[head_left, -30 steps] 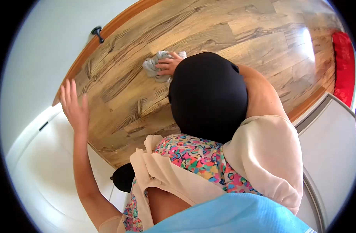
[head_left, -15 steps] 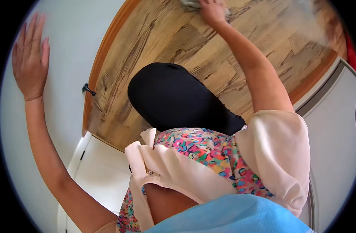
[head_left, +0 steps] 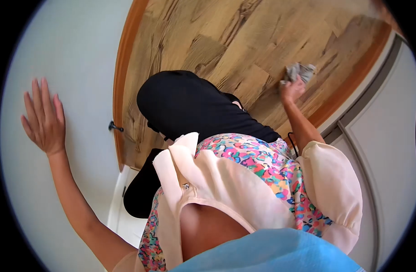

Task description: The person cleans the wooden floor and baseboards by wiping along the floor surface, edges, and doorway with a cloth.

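Note:
My left hand point(head_left: 45, 120) lies flat against the pale wall point(head_left: 87, 90), fingers stretched out and holding nothing. On the right, my right hand point(head_left: 293, 90) grips a crumpled grey cloth point(head_left: 300, 72) and presses it to the wood-patterned floor point(head_left: 208, 54). Most of the cloth sticks out beyond the fingers. My bent knee in black trousers point(head_left: 185, 102) sits between the two arms, over the floor.
A small black doorstop point(head_left: 116, 127) juts out from the wall near the orange-brown baseboard point(head_left: 123, 59). To the right stands a white panel or door point(head_left: 394, 136) with a grey frame along the floor's edge. Light blue material point(head_left: 271, 249) covers the bottom of the view.
My right hand has drawn the cloth back toward me and to the right across the floor. My left hand appears lower in view, still flat on the wall. A second black-clad leg now shows.

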A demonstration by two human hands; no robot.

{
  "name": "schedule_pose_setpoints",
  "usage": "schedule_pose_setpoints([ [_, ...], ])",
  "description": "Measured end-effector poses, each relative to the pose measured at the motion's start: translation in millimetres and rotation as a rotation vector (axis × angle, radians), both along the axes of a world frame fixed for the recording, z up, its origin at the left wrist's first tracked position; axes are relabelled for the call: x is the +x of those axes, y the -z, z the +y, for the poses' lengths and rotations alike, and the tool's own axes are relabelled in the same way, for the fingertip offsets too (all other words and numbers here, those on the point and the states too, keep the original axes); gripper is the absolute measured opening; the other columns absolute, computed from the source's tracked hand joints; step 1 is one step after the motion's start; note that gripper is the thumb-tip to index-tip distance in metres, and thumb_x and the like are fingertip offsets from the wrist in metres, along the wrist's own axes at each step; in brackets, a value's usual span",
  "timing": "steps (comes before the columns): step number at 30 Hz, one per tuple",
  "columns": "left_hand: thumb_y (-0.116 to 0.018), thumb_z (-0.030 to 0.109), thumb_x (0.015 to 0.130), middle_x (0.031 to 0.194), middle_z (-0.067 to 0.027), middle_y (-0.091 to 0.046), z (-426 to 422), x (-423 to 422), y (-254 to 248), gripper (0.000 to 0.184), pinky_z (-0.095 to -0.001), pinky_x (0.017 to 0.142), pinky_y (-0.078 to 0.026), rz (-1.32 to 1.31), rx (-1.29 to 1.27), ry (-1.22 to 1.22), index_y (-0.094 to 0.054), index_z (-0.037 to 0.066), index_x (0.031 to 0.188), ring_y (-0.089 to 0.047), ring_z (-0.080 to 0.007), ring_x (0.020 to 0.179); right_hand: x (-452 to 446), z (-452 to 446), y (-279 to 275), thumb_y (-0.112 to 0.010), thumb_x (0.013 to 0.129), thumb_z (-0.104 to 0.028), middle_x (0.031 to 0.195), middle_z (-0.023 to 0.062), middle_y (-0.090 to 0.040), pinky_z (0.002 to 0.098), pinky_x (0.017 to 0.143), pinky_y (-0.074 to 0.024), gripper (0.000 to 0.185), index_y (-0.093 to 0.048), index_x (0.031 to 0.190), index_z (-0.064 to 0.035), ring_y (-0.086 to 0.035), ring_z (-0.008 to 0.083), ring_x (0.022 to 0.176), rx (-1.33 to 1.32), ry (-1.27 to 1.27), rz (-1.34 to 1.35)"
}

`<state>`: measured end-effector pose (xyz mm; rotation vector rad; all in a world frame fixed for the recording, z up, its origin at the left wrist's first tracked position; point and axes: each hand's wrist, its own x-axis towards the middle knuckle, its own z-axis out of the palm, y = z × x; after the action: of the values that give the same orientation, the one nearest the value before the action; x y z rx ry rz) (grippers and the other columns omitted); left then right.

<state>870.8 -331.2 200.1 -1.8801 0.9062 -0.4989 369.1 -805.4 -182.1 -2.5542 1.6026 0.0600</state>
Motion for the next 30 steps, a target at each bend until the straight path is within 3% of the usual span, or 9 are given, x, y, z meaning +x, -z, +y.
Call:
schedule_pose_setpoints([
  [3,-0.055,0.050,0.093,0.151,0.0157,-0.040,42,-6,18,0.048,-0.0367,0.121,-0.002,-0.002,-0.017,-0.045,-0.050,0.038,0.139,-0.032,-0.0091,0.142,60,120,-43,-0.064,0.067,0.004,0.127,0.0186,-0.049,0.0473,0.102,-0.0395,0.064,-0.052,0.129,-0.0096,-0.046,0.0391,0.118,0.406,-0.321,-0.294],
  [7,-0.052,0.052,0.094,0.154,0.0117,-0.037,19,-10,3,0.053,-0.0383,0.120,0.000,-0.027,0.039,-0.101,-0.046,0.034,0.143,-0.028,-0.0107,0.145,164,189,-20,-0.054,0.088,-0.023,0.142,0.0066,-0.046,0.0418,0.090,-0.0433,0.047,-0.052,0.134,-0.0161,-0.038,0.0240,0.136,0.341,-1.330,-0.305],
  [9,-0.051,0.051,0.095,0.154,0.0109,-0.036,16,-8,-2,0.053,-0.0389,0.119,-0.001,-0.037,0.054,-0.141,-0.045,0.034,0.145,-0.028,-0.0113,0.144,228,202,15,-0.050,0.090,-0.028,0.146,0.0046,-0.041,0.0407,0.090,-0.0427,0.045,-0.052,0.133,-0.0167,-0.036,0.0219,0.137,0.525,-1.435,-0.674],
  [11,-0.052,0.049,0.094,0.153,0.0118,-0.038,15,-7,-4,0.052,-0.0387,0.119,-0.002,-0.052,0.050,-0.118,-0.046,0.034,0.143,-0.030,-0.0115,0.143,297,198,-15,-0.053,0.089,-0.027,0.146,0.0041,-0.041,0.0429,0.093,-0.0431,0.046,-0.052,0.134,-0.0192,-0.037,0.0215,0.136,0.230,-1.474,-0.117],
  [15,-0.053,0.048,0.094,0.153,0.0111,-0.038,23,0,-7,0.052,-0.0385,0.118,-0.005,-0.055,0.081,-0.101,-0.046,0.031,0.144,-0.031,-0.0126,0.143,359,118,-14,-0.054,0.090,-0.013,0.142,0.0019,-0.045,0.0475,0.092,-0.0461,0.048,-0.052,0.134,-0.0290,-0.039,0.0214,0.135,-0.103,-0.924,-0.161],
  [17,-0.053,0.048,0.094,0.153,0.0106,-0.038,25,9,-5,0.053,-0.0385,0.118,-0.006,-0.056,0.091,-0.092,-0.046,0.031,0.144,-0.031,-0.0127,0.143,363,77,-7,-0.053,0.088,-0.021,0.148,0.0074,-0.041,0.0551,0.110,-0.0317,0.051,-0.049,0.138,-0.0183,-0.033,0.0293,0.140,0.306,-0.698,-0.307],
  [20,-0.050,0.050,0.096,0.155,0.0099,-0.036,23,19,2,0.054,-0.0383,0.118,-0.002,-0.073,0.137,-0.114,-0.044,0.030,0.146,-0.030,-0.0123,0.143,318,-11,-2,-0.056,0.088,-0.023,0.149,0.0066,-0.040,0.0554,0.107,-0.0356,0.050,-0.047,0.138,-0.0176,-0.035,0.0287,0.139,0.045,-0.329,-0.234],
  [25,-0.050,0.048,0.096,0.156,0.0090,-0.034,18,25,5,0.056,-0.0384,0.118,-0.001,-0.083,0.192,-0.170,-0.041,0.028,0.148,-0.030,-0.0127,0.144,130,-88,42,-0.061,0.085,-0.031,0.141,0.0071,-0.048,0.0543,0.099,-0.0397,0.047,-0.055,0.129,-0.0185,-0.039,0.0293,0.132,-0.358,0.135,-0.197],
  [30,-0.049,0.047,0.097,0.156,0.0095,-0.033,16,27,6,0.055,-0.0393,0.118,-0.003,-0.114,0.225,-0.212,-0.040,0.029,0.148,-0.030,-0.0130,0.144,-72,27,34,-0.062,0.086,-0.027,0.142,0.0117,-0.048,0.0502,0.108,-0.0344,0.052,-0.052,0.135,-0.0180,-0.043,0.0352,0.129,-0.309,0.597,-0.024],
])
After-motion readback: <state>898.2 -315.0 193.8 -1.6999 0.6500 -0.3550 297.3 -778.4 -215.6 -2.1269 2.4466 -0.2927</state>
